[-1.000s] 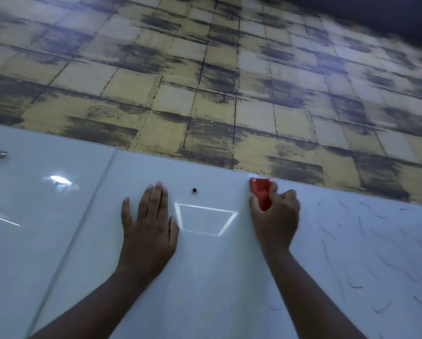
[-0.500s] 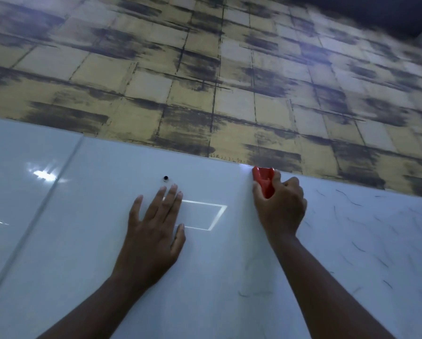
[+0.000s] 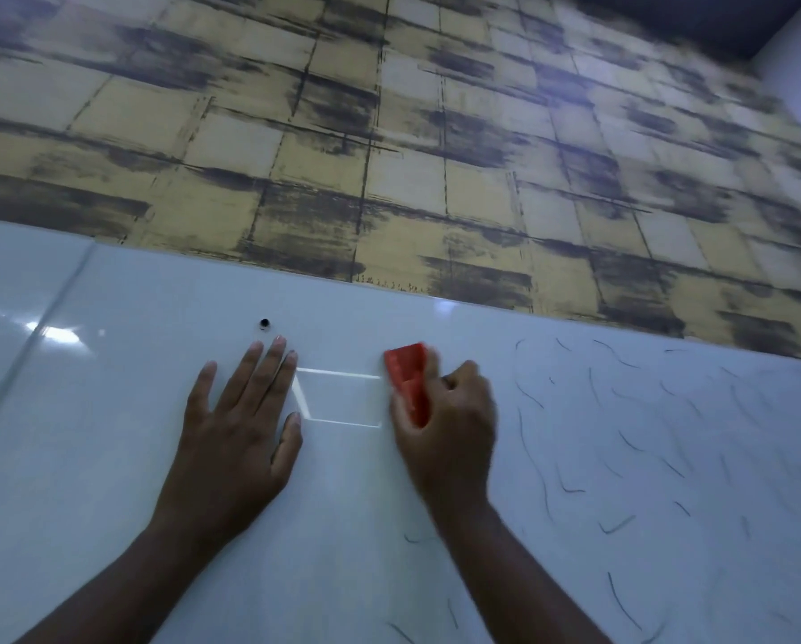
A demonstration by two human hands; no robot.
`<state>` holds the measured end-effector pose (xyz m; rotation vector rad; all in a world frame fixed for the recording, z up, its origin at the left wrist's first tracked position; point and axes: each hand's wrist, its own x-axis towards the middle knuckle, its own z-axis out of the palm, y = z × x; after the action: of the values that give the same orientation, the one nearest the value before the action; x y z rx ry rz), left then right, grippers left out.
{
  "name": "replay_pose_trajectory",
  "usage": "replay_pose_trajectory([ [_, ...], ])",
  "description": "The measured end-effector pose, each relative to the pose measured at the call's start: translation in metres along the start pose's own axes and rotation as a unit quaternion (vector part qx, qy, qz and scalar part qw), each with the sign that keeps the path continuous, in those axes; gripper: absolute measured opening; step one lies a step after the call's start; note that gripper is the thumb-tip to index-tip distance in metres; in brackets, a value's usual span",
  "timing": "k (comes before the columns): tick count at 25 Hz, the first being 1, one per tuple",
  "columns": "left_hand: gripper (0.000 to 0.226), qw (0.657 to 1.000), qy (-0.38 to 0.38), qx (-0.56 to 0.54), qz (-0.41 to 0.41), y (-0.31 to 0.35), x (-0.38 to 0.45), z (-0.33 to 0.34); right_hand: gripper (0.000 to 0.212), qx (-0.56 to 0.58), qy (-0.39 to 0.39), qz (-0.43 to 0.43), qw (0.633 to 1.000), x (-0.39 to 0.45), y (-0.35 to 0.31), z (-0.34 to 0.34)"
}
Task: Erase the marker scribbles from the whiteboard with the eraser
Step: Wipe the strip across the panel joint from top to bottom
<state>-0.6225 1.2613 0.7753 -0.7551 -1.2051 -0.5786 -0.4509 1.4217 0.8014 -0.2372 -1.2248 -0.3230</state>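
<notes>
Yellow-and-grey tiled wall (image 3: 389, 132) rises above the whiteboard (image 3: 343, 527). Left hand (image 3: 236, 439) lies flat, fingers spread, on it; right hand (image 3: 449, 434) grips the red eraser (image 3: 408, 378) against it, marker scribbles (image 3: 621, 434) to its right.

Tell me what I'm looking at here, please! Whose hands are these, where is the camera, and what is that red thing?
These are a person's two hands, seen from a camera worn on their head, so you look forward and down just as they do. The big shiny white surface is a whiteboard, fixed to a wall with yellow and grey squares. The left hand lies flat on the board with straight fingers. The right hand grips a red eraser, pressed against the board. To the right of that hand are lots of small dark marker scribbles, waiting to be wiped away. The small dark dot above the left hand looks like a screw, though it is too small to tell.
</notes>
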Motion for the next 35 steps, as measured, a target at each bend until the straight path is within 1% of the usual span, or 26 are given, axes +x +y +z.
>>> replay_pose_trajectory([
  [2, 0.071, 1.0, -0.011, -0.005, -0.006, 0.0, -0.008, -0.001, 0.063, 0.016, -0.036, -0.082, 0.996, -0.027, -0.022, 0.0],
  [3, 0.072, 1.0, -0.017, -0.005, -0.006, 0.001, -0.012, -0.002, 0.063, 0.021, -0.047, -0.105, 0.993, -0.037, -0.028, -0.002],
  [6, 0.073, 1.0, -0.019, -0.011, -0.004, 0.006, -0.027, -0.005, 0.062, 0.009, -0.055, -0.154, 0.986, -0.045, -0.024, -0.011],
  [7, 0.072, 1.0, -0.018, -0.014, -0.005, 0.007, -0.031, -0.006, 0.061, -0.001, -0.055, -0.164, 0.985, -0.042, -0.014, -0.015],
  [8, 0.072, 1.0, -0.018, -0.018, -0.006, 0.007, -0.035, -0.008, 0.061, -0.014, -0.05, -0.153, 0.987, -0.037, 0.001, -0.018],
  [9, 0.071, 1.0, -0.016, -0.022, -0.006, 0.007, -0.038, -0.011, 0.061, -0.029, -0.039, -0.12, 0.992, -0.031, 0.019, -0.022],
  [11, 0.071, 1.0, -0.016, -0.026, -0.009, 0.008, -0.044, -0.014, 0.062, -0.056, -0.013, -0.017, 0.998, -0.024, 0.061, -0.033],
  [13, 0.07, 0.999, -0.015, -0.03, -0.012, 0.012, -0.051, -0.016, 0.064, -0.052, 0.0, 0.085, 0.995, -0.023, 0.088, -0.045],
  [16, 0.068, 0.999, -0.011, -0.033, -0.01, 0.015, -0.056, -0.018, 0.066, -0.031, 0.018, 0.203, 0.979, -0.032, 0.081, -0.048],
  [17, 0.068, 0.999, -0.01, -0.032, -0.01, 0.015, -0.056, -0.018, 0.066, -0.02, 0.022, 0.22, 0.975, -0.038, 0.068, -0.046],
  [18, 0.068, 0.999, -0.011, -0.033, -0.012, 0.015, -0.057, -0.018, 0.066, -0.01, 0.02, 0.219, 0.976, -0.047, 0.054, -0.043],
  [20, 0.069, 0.999, -0.015, -0.038, -0.015, 0.016, -0.058, -0.018, 0.069, 0.008, -0.004, 0.169, 0.986, -0.072, 0.019, -0.041],
  [23, 0.07, 0.998, -0.032, -0.038, -0.025, 0.019, -0.059, -0.02, 0.071, 0.009, -0.068, 0.052, 0.996, -0.112, -0.024, -0.043],
  [26, 0.072, 0.997, -0.047, -0.046, -0.035, 0.023, -0.068, -0.021, 0.069, -0.009, -0.105, 0.007, 0.994, -0.138, -0.044, -0.052],
  [29, 0.073, 0.997, -0.051, -0.047, -0.031, 0.027, -0.084, -0.025, 0.067, -0.027, -0.137, -0.058, 0.988, -0.149, -0.046, -0.067],
  [32, 0.071, 0.997, -0.054, -0.048, -0.031, 0.029, -0.096, -0.031, 0.067, -0.036, -0.154, -0.108, 0.982, -0.144, -0.027, -0.079],
  [33, 0.07, 0.997, -0.057, -0.045, -0.032, 0.03, -0.098, -0.033, 0.067, -0.038, -0.151, -0.105, 0.982, -0.137, -0.016, -0.08],
  [35, 0.069, 0.997, -0.057, -0.039, -0.031, 0.031, -0.1, -0.034, 0.062, -0.054, -0.127, -0.064, 0.988, -0.12, 0.01, -0.079],
])
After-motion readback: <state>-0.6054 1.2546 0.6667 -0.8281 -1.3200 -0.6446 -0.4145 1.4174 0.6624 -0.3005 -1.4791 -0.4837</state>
